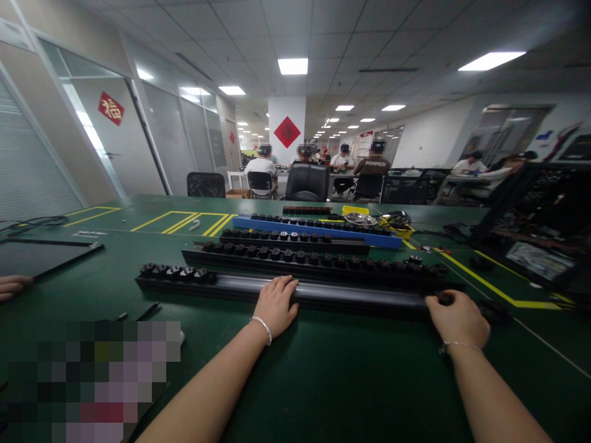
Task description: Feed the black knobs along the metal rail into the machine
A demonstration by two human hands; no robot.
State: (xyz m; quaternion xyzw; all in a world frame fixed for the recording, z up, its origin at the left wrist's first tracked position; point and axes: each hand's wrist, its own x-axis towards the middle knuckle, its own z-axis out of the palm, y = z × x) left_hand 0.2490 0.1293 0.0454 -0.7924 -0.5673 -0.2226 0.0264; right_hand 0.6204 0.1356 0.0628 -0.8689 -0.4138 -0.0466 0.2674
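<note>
A long black rail (360,294) with a shiny channel lies across the table in front of me. Several small black parts (173,272) sit in a row at its left end. My left hand (277,301) is closed over the rail's middle, fingers across the top and thumb at the near side. At the rail's right end, my right hand (459,320) is curled around a small black part (446,298), mostly hidden by the fingers. Just behind lies another black rail (305,261) filled with similar parts.
Farther back are a shorter black rail (341,245), a blue rail (318,229), a metal dish (360,219) and a yellow tray (355,210). Dark equipment (535,227) stands at right. Another person's hand (13,286) is at the left edge, beside a dark panel (41,261).
</note>
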